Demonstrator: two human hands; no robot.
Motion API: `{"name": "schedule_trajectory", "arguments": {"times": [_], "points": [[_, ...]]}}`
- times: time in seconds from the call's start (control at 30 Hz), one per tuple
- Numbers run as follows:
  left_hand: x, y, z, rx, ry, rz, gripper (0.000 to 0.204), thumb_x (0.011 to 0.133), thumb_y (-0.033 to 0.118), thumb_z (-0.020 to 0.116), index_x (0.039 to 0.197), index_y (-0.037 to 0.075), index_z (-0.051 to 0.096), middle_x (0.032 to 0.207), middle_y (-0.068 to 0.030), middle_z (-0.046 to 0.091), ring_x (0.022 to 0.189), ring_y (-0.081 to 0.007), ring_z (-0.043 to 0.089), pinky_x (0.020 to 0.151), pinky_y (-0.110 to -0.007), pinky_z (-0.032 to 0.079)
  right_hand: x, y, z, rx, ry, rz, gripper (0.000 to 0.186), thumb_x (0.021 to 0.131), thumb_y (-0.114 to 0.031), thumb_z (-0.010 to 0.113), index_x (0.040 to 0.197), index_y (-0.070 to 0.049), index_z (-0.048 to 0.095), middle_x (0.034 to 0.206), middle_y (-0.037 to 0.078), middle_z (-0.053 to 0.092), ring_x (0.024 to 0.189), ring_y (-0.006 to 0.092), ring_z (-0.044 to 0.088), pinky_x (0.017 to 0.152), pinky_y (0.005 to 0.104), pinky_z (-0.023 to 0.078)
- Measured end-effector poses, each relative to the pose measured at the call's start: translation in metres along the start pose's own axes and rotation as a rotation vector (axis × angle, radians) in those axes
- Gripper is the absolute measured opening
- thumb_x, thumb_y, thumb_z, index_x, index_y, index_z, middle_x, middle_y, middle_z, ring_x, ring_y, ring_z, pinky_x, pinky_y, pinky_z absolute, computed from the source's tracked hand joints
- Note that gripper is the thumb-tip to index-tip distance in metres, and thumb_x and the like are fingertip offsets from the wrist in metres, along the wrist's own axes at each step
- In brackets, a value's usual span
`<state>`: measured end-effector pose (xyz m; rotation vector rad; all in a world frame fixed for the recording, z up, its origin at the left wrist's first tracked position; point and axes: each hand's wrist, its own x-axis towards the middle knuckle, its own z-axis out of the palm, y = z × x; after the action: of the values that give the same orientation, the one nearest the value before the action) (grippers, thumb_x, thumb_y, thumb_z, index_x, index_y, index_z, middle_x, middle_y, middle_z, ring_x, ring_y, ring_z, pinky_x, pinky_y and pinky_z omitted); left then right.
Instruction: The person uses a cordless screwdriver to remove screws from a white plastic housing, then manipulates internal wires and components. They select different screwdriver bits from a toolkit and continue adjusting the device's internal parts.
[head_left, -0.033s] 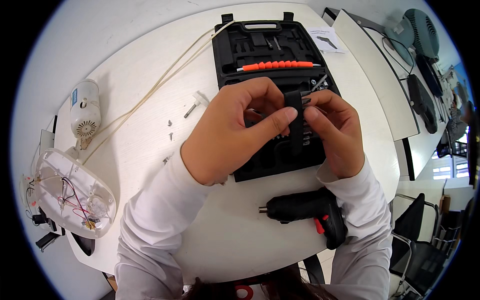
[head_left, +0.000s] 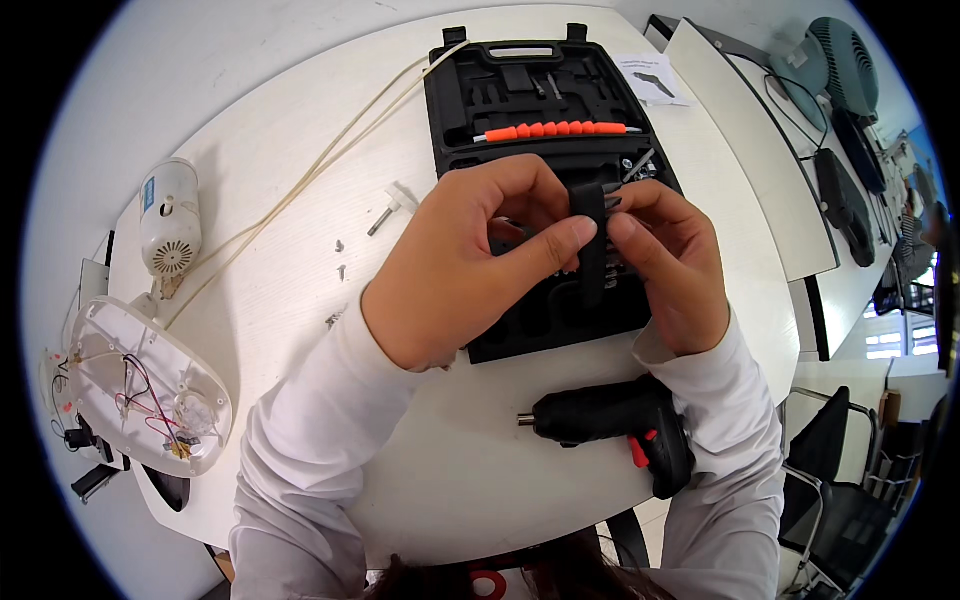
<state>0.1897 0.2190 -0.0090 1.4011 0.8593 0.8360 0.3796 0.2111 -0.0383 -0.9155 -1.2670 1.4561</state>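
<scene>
Over the open black tool case (head_left: 436,100), my left hand (head_left: 455,255) grips an upright black bit holder (head_left: 591,270) with thumb on its face and curled fingers behind. My right hand (head_left: 670,270) pinches at a small dark metal piece, apparently a bit, at the holder's upper right; my fingers partly hide it. More metal bits (head_left: 640,165) show behind my fingers. An orange flexible shaft (head_left: 555,130) lies across the case lid. A black cordless screwdriver (head_left: 600,415) with a red trigger lies beside my right forearm, below the case.
The white table (head_left: 310,140) holds a white motor (head_left: 170,220), an opened plastic base (head_left: 100,375) with wires, pale cables, a white shafted part (head_left: 395,200), several screws and a paper leaflet (head_left: 650,80). A green fan (head_left: 835,70) stands at right, chairs (head_left: 840,500) at lower right.
</scene>
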Motion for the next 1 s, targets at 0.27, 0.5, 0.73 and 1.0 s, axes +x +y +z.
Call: {"name": "schedule_trajectory", "arguments": {"times": [0.27,0.5,0.73,1.0], "points": [[0.002,0.002,-0.004,-0.046,-0.015,0.096,0.016,0.084,0.009,0.06,0.095,-0.002,0.056,0.086,-0.0051,0.059,0.083,-0.0122,0.057,0.077,-0.025,0.045,0.003,0.002,-0.005,0.326,-0.131,0.22,0.021,0.089,-0.021,0.055,0.106,-0.007,0.057,0.092,0.003,0.063,0.084,0.0085,0.061,0.073,0.021,0.049],[-0.004,-0.001,0.005,0.308,0.085,0.095,0.02,0.076,0.007,0.068,0.092,0.0,0.057,0.083,-0.0055,0.062,0.074,-0.0099,0.059,0.064,-0.021,0.047,-0.001,0.008,0.006,0.061,-0.021,0.073,0.019,0.089,-0.017,0.057,0.101,-0.003,0.056,0.089,0.001,0.061,0.08,0.0062,0.057,0.072,0.02,0.048],[0.0,-0.01,0.012,0.335,0.198,0.155,0.017,0.074,0.005,0.07,0.082,0.002,0.055,0.071,-0.0014,0.06,0.063,-0.008,0.058,0.057,-0.02,0.046,0.0,0.003,0.005,-0.067,0.014,0.038,0.016,0.087,-0.015,0.058,0.097,-0.002,0.057,0.087,0.0,0.061,0.081,0.0055,0.056,0.07,0.0195,0.047],[0.002,-0.01,0.002,0.239,0.181,0.159,0.016,0.076,0.006,0.069,0.083,0.002,0.055,0.077,-0.0034,0.059,0.068,-0.0096,0.059,0.057,-0.021,0.048,0.004,-0.006,-0.001,-0.05,0.086,0.065,0.016,0.088,-0.015,0.057,0.098,-0.003,0.057,0.089,0.003,0.061,0.085,0.0119,0.061,0.069,0.0233,0.051]]}}
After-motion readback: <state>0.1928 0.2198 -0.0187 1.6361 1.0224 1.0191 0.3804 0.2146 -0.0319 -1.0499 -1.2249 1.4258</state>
